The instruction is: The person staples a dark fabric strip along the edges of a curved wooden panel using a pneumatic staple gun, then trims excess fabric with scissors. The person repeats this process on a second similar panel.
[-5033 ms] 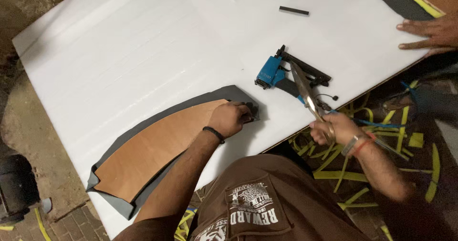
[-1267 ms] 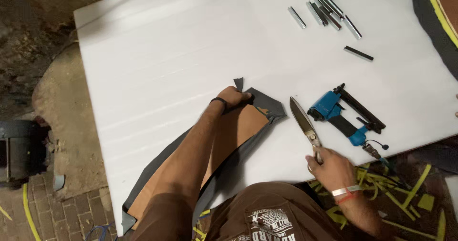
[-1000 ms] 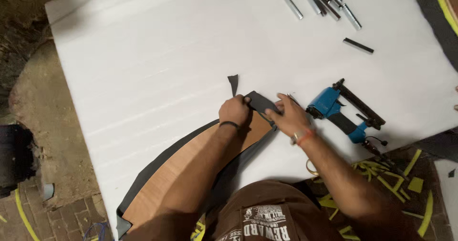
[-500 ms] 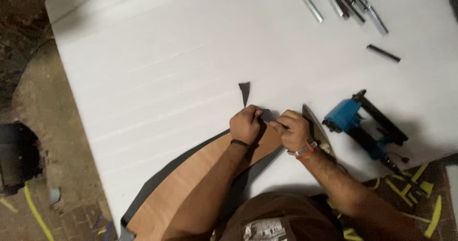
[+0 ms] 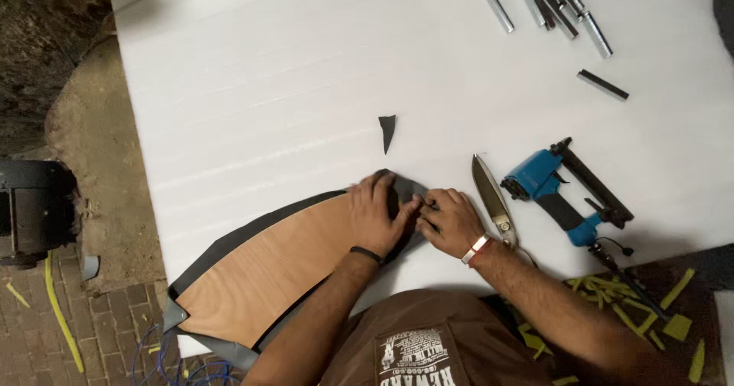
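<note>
White foam sheet [image 5: 306, 88]: left hand [image 5: 378, 214] flat on wooden panel [image 5: 283, 267]; right hand [image 5: 451, 219] pinching grey fabric edge [image 5: 409, 187].

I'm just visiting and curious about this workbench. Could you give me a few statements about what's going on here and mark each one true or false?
1. Both hands press on the tip of the curved wooden panel. True: the left hand and right hand meet there.
2. The right hand holds the scissors. False: they lie on the white table beside that hand.
3. The blue staple gun lies untouched to the right of the scissors. True.
4. The small dark scrap lies on the wooden panel. False: it lies apart on the table.
5. The staple strips are stacked by the left hand. False: they lie at the far right edge.
</note>
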{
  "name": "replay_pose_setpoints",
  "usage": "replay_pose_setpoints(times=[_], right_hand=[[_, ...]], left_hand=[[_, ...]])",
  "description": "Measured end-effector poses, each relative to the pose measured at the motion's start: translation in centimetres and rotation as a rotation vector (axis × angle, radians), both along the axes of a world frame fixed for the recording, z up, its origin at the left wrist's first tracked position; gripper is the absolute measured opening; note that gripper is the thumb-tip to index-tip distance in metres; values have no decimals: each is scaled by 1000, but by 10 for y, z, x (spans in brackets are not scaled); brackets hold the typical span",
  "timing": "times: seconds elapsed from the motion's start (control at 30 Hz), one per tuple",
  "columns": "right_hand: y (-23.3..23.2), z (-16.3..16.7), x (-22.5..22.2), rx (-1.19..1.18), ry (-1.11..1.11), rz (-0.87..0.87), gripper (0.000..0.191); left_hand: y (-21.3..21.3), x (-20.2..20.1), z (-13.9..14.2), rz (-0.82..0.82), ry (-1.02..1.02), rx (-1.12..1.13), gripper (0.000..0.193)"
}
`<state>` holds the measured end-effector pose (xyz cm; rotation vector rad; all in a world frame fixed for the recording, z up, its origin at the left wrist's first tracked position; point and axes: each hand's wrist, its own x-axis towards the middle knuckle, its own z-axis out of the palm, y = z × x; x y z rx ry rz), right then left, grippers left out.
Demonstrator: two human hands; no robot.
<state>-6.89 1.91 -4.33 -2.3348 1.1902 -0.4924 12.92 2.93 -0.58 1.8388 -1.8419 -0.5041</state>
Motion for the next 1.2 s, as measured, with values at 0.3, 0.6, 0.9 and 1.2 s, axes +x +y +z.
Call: replay_pose_setpoints(times=[0.3,0.6,0.9,1.2], right_hand=[[0,29,-51,90,29,-362,21],[-12,57,-151,527,292,-794,93],[6,119,-69,723,478,-355,34],[4,123,-17,658,602,-239,47]], left_hand=[[-7,-4,-25,142,-128,188,73],[10,6,-24,-35,-39,180,65],[16,11,-19,-96,7,127,59],[17,14,-23,-93,29,107,59]])
